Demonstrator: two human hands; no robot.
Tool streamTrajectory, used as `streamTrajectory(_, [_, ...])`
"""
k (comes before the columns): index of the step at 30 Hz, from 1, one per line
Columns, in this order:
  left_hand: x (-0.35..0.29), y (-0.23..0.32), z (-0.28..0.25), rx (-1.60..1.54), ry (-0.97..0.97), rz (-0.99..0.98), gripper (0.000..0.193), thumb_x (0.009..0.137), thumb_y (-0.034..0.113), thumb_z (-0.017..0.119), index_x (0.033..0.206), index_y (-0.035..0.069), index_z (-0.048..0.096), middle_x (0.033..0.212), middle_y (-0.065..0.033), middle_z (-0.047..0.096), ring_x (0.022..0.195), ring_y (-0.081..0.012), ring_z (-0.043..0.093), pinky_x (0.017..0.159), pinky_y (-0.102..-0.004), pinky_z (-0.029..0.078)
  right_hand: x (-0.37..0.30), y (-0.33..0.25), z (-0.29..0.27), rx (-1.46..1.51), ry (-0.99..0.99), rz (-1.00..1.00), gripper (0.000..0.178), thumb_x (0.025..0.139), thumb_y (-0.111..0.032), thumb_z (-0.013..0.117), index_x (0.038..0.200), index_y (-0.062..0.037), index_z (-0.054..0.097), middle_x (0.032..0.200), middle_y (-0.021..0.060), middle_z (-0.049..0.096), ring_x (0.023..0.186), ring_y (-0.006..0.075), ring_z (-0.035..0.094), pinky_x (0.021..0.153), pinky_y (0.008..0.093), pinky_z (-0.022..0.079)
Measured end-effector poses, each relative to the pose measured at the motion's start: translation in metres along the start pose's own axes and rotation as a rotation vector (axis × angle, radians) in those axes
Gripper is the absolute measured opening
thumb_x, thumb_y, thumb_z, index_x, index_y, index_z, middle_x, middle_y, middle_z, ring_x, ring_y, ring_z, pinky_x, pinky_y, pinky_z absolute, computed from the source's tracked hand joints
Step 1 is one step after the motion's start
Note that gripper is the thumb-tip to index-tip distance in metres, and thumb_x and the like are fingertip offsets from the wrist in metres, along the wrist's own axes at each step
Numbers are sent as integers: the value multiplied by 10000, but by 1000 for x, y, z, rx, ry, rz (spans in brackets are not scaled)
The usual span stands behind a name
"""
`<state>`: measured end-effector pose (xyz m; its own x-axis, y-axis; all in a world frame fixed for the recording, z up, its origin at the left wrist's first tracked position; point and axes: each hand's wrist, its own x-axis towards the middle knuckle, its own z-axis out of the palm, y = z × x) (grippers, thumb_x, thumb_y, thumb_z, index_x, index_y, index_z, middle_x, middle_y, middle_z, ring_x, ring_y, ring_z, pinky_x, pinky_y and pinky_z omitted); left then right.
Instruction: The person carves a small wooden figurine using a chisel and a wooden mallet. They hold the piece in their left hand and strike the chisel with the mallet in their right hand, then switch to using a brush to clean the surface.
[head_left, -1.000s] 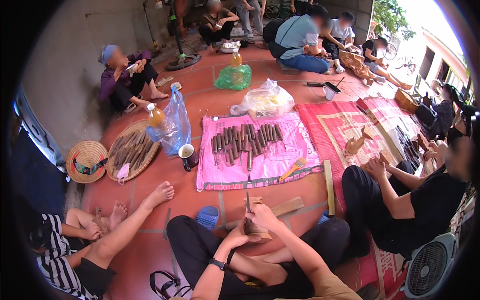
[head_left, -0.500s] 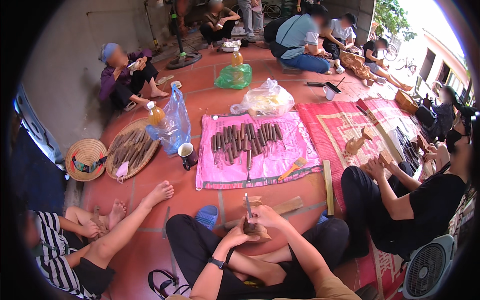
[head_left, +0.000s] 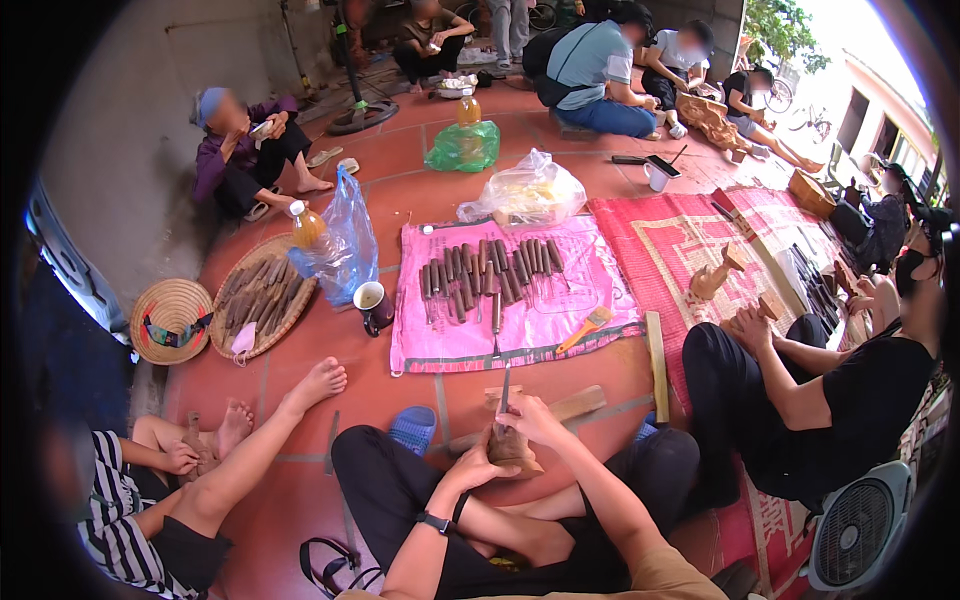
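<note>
Over my crossed legs, my left hand (head_left: 478,468) is wrapped round the near left side of a carved wooden piece (head_left: 513,452), thumb lying along it. My right hand (head_left: 534,419) closes on a slim metal carving chisel (head_left: 506,382) at the top of the wood. The chisel's bare metal end points up and away from me; its other end is hidden by fingers and wood. Ahead lies a pink cloth sheet (head_left: 420,345) bearing several wooden-handled carving tools (head_left: 490,270) and a flat brush (head_left: 585,328).
A wooden batten (head_left: 580,402) and blue slipper (head_left: 413,430) lie just beyond my knees. A mug (head_left: 374,310) and a basket of tools (head_left: 225,335) stand left. People sit close on both sides; the right one holds a wood block (head_left: 770,305). A fan (head_left: 858,535) stands lower right.
The chisel has swung from nearly upright to leaning right, and my right hand has shifted slightly up. The wooden piece has turned in my left hand. The whole view has shifted a little.
</note>
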<state>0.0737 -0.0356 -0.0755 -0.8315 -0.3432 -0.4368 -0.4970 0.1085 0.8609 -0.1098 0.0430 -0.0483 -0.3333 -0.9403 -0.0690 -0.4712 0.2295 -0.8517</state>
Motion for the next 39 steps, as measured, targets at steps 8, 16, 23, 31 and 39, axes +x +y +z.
streamTrajectory(8, [4, 10, 3, -55, -26, 6, 1282, 625, 367, 928, 1535, -56, 131, 1488, -258, 394, 1406, -313, 395, 1156, -389, 322, -3, 8, -8, 57, 17, 29, 170, 826, -179, 714, 930, -45, 692, 801, 126, 708, 750, 273, 683, 714, 397, 519])
streamTrajectory(16, [5, -4, 0, -14, -2, 17, 1338, 592, 446, 909, 1542, -58, 113, 1487, -279, 403, 1396, -331, 418, 1141, -378, 344, -2, 6, -4, 94, -62, -44, 174, 829, -199, 711, 911, -46, 702, 780, 136, 704, 719, 275, 680, 685, 404, 511])
streamTrajectory(23, [-1, -9, -2, -5, 11, 11, 1311, 610, 447, 901, 1542, -54, 127, 1492, -282, 397, 1401, -338, 409, 1143, -378, 340, -5, 4, -5, 79, -183, -83, 190, 825, -196, 711, 944, -48, 704, 778, 156, 699, 728, 318, 675, 690, 414, 511])
streamTrajectory(31, [-7, 9, -6, -4, 3, 3, 1257, 641, 357, 914, 1534, -67, 137, 1488, -275, 392, 1409, -318, 390, 1146, -369, 327, -5, 15, -5, 291, -120, -9, 228, 833, -277, 726, 941, -78, 707, 844, 152, 700, 830, 323, 679, 761, 427, 517])
streamTrajectory(39, [-10, 30, 2, -41, 29, 83, 1133, 672, 279, 878, 1518, -61, 205, 1428, -278, 473, 1338, -330, 480, 1097, -373, 388, 2, 31, 7, 57, 133, -106, 185, 810, -152, 734, 926, -27, 663, 781, 118, 672, 738, 257, 666, 694, 405, 512])
